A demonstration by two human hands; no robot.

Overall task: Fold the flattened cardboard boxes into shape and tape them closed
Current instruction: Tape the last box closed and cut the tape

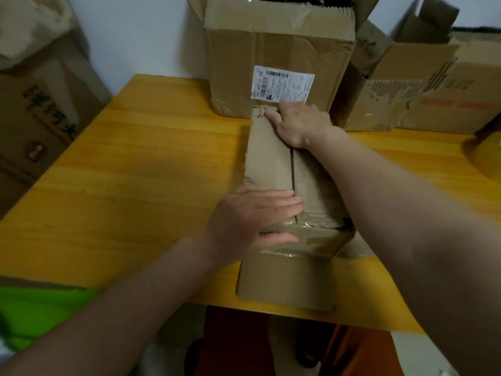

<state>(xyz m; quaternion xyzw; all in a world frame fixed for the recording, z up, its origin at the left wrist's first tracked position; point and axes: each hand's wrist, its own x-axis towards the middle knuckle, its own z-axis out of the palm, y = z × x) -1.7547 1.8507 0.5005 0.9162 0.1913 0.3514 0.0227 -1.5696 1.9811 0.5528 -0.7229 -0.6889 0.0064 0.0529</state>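
yellow wooden table (141, 169), white wall (141, 33), stacked cartons (279, 50)

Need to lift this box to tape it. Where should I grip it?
Probably grip the box by its long side walls, coming from above with one hand per side. It lies lengthwise on the table, and its top flaps meet loosely at a centre seam, so they would give.

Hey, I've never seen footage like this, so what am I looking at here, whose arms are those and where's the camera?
There is one picture, taken by a camera worn on a person's head, looking down at their own bare arms. No machine is involved. On a yellow wooden table lies a small cardboard box. The left hand presses flat on its near end, and the right hand presses on its far end, holding the flaps shut. Behind it stands a larger open box with a white shipping label. No tape roll is visible.
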